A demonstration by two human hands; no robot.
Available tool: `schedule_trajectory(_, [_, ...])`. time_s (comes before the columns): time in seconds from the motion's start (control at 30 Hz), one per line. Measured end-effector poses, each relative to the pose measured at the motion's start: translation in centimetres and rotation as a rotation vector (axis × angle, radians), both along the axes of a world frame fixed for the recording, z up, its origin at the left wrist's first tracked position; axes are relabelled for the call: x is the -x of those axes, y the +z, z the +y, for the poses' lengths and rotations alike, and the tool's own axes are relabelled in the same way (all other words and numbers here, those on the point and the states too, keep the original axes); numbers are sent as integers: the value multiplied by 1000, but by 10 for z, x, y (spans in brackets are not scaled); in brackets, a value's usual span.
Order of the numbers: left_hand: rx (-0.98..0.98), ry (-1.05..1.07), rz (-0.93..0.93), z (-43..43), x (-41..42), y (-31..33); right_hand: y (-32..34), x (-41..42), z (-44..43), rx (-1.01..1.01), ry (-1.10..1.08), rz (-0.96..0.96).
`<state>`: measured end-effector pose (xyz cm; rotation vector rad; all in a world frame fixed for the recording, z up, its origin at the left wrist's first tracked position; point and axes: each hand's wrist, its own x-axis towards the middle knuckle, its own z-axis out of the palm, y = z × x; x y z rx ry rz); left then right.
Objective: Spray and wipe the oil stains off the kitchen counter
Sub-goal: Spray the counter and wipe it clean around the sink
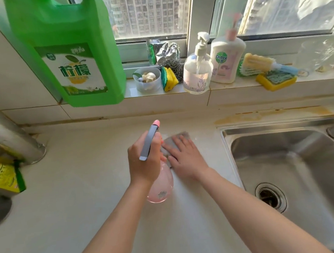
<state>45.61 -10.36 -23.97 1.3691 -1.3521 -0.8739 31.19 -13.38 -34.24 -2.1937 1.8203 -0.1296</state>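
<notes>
I see free desk point(76, 183) to pass over between the steel pipe point(6, 133) on the left and the sink point(262, 127) on the right.

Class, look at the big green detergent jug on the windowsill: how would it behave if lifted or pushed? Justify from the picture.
The green detergent jug is large, so probably heavy if full; its opaque plastic hides the level. The moulded handle should give a firm grip. Its broad base looks unlikely to tip, likelier to slide on the smooth windowsill.
</notes>
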Motion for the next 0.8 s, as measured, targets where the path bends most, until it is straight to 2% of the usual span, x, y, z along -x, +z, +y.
schedule_trajectory(0.13, [-19, 20, -32, -8, 0, -2, -1, 2, 32, 18, 130, -46])
schedule_trajectory(0.33, [7, -10, -27, -7, 13, 0, -1, 17, 56, 24, 132, -74])
schedule_trajectory(0.53, [44, -107, -51, -10, 64, 7, -1, 55, 7, 23, -14, -71])
schedule_trajectory(0.8, [39, -113, -21, -25, 144, 3, -11, 145, -49, 171, -110, -64])
